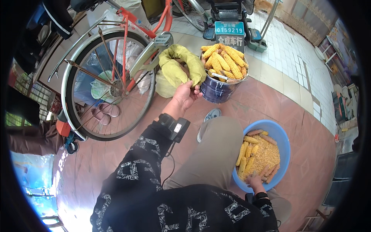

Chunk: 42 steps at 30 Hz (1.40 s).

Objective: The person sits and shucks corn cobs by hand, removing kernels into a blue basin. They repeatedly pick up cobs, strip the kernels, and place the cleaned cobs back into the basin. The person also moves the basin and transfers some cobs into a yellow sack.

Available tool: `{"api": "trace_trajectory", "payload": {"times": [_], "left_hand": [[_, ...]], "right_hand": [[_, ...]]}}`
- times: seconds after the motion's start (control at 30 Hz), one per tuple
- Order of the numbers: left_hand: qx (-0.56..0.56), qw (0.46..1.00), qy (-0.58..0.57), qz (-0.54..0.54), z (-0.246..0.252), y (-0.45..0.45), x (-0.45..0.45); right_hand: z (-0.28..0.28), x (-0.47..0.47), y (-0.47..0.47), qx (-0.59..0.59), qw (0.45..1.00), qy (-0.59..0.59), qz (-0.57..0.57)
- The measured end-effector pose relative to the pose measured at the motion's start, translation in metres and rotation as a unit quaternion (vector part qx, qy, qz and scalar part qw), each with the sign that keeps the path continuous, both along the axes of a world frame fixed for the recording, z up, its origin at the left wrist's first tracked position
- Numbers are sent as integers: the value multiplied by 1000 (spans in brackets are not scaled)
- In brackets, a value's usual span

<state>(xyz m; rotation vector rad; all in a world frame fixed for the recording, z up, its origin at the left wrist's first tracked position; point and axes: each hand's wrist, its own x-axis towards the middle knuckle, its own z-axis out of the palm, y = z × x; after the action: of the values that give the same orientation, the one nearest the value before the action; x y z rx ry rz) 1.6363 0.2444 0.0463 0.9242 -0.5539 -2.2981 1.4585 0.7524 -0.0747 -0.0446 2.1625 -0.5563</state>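
My left hand (185,97) pinches the near rim of a yellow-green sack (197,68), whose top is rolled down into a ring. Bare cobs seem to lie in its shaded opening. My right hand (255,182) reaches into a blue plastic basin (285,152) by my leg. Loose corn kernels (265,149) fill much of it. Unshelled ears of corn (245,158) lie along its left side, and stripped cobs (271,174) rest beside my right fingers. Whether those fingers hold anything is unclear. A dark blue bucket (218,91) heaped with yellow ears of corn (223,62) stands right of the sack.
A red bicycle's rear wheel (108,85) and its stand rise left of the sack. Pink slippers (105,112) lie behind the spokes. An electric scooter (229,14) with a plate is parked behind the bucket, beside a long-handled dustpan (257,45). Reddish tiles (307,139) cover the floor.
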Motion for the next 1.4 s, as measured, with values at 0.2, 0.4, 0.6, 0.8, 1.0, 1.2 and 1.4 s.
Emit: {"api": "trace_trajectory", "payload": {"times": [0.2, 0.4, 0.6, 0.8, 1.0, 1.2, 1.4], "left_hand": [[-96, 942, -308, -87, -42, -4, 36], [-135, 916, -376, -26, -50, -84, 78], [-30, 971, -199, 133, -99, -105, 2], [21, 996, -32, 78, -45, -39, -45], [-82, 984, -119, 101, -12, 10, -30], [-290, 831, -464, 99, -62, 65, 86], [-58, 921, -384, -1, -64, 160, 168]], "right_hand": [[-2, -9, 5, 8, 999, -17, -38], [7, -14, 11, 13, 1000, -21, 1], [1, -15, 15, -4, 1000, -17, -22], [-4, -12, 12, -21, 1000, 19, 7], [-7, -18, 20, -71, 996, -12, -49], [-13, -19, 26, -79, 993, -43, -73], [-7, -20, 23, -90, 993, -61, -53]]}}
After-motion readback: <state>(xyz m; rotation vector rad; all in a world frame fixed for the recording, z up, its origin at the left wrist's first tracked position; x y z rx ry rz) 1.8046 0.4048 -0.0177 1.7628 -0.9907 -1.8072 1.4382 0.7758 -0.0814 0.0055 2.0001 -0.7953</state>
